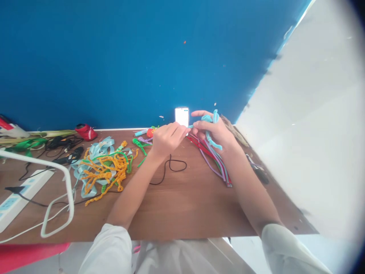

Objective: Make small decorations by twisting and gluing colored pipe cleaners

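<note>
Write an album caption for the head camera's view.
Left hand and right hand hold a blue strand over a brown table, a phone beyond, an orange tangle to the left.

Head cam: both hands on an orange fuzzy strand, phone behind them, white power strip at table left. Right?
One error: the strand between the left hand and right hand is light blue, not orange, as the head view shows. The phone and white power strip are as you said.
</note>
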`<state>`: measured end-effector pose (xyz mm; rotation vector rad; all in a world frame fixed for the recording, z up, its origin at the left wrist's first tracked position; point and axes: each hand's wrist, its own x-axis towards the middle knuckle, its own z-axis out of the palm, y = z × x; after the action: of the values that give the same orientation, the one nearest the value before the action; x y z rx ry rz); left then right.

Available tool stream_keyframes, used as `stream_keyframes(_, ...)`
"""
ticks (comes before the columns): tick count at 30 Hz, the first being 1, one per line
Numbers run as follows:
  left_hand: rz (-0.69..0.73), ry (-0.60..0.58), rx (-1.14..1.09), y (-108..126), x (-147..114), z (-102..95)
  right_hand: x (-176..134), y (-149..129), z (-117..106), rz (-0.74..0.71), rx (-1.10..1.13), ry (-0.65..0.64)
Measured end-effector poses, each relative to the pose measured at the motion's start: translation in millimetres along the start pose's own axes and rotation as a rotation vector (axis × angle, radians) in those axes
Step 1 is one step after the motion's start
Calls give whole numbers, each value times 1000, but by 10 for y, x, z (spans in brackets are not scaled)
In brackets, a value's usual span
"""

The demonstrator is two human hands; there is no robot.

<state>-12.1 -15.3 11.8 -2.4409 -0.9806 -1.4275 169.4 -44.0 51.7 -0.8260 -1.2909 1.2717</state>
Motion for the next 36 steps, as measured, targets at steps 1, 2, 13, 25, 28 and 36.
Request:
stream_keyframes(1, -37, 9, -46, 34, 13, 3, 7, 11, -5, -12, 11, -7)
stream_keyframes(2, -82, 24, -109, 77, 27, 3, 13, 22, -12, -32, 19, -15)
stream_keyframes(13, -1092, -146, -1478, 327, 174, -37, -5, 59, -125, -480, -691, -122)
stream_keyframes(25, -884, -74, -1136, 212, 160, -25, 8, 125, -121, -635, -1033, -34)
stream_keyframes(28, -735, -84, -941, 159, 156, -46, 15, 120, -89, -544, -895, -7)
stream_keyframes(36, -539, -137, -729, 103, 168, -108, 46, 157, -75, -421, -487, -25)
